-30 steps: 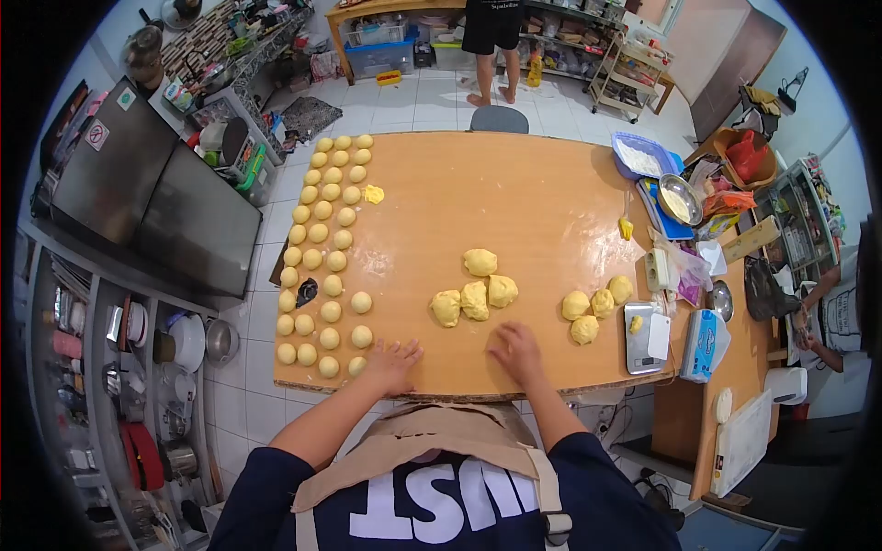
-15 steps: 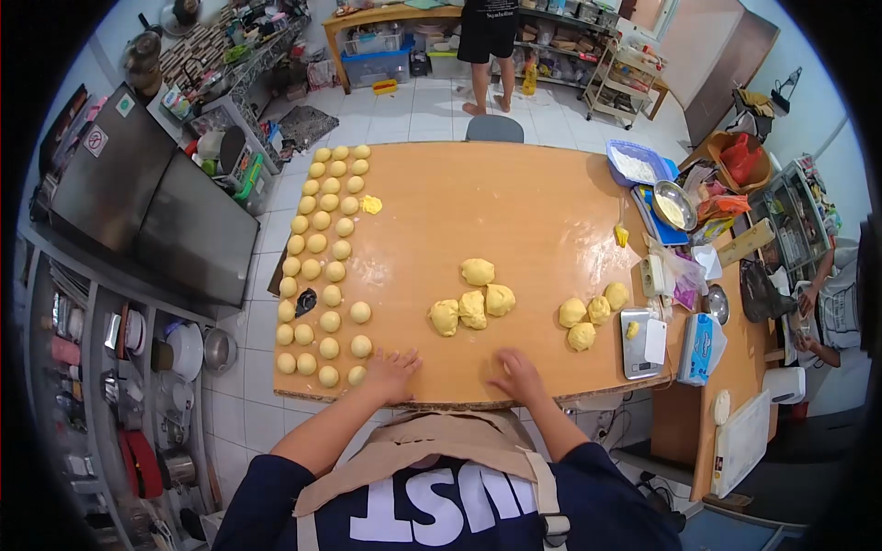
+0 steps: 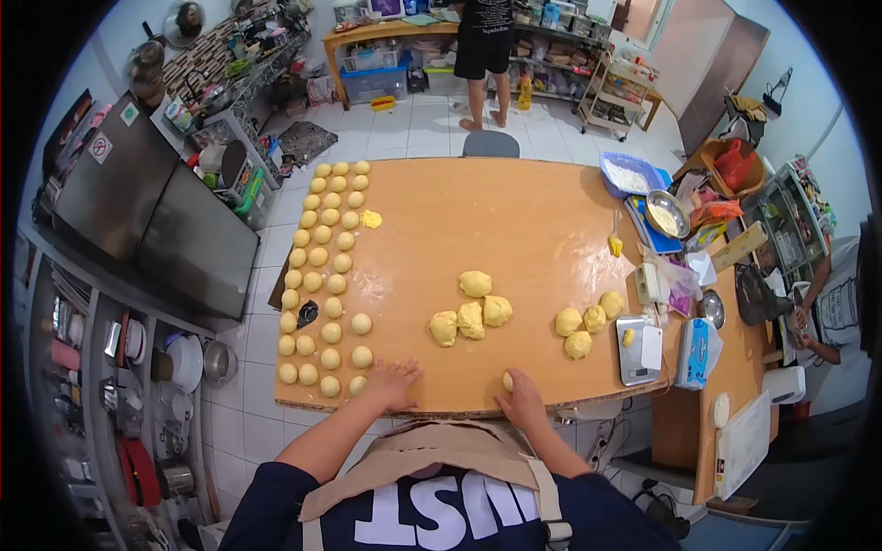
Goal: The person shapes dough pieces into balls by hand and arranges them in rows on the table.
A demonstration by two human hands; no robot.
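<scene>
On the near edge of the wooden table (image 3: 413, 230), my left hand (image 3: 393, 384) lies flat with fingers spread, beside the closest dough balls. My right hand (image 3: 524, 397) curls round a small yellow dough ball (image 3: 508, 380), part of which shows at its fingertips. Rows of smooth round dough balls (image 3: 331, 359) line the table's left side. In front of my hands sit several larger rough dough lumps (image 3: 470, 320). Another cluster of dough pieces (image 3: 577, 344) rests to the right, near a kitchen scale (image 3: 635, 369) with a bit of dough on it.
A yellow dough scrap (image 3: 370, 219) and a dark object (image 3: 308, 313) lie by the rows. At right are a blue basin of flour (image 3: 627, 176), a metal bowl (image 3: 668, 214) and a tissue pack (image 3: 695, 354). One person (image 3: 484, 55) stands at the back; another (image 3: 836, 294) is at far right.
My right hand has shifted slightly, and a dough ball now shows at its fingertips. My left hand stays about where it was. The whole view has tilted a little.
</scene>
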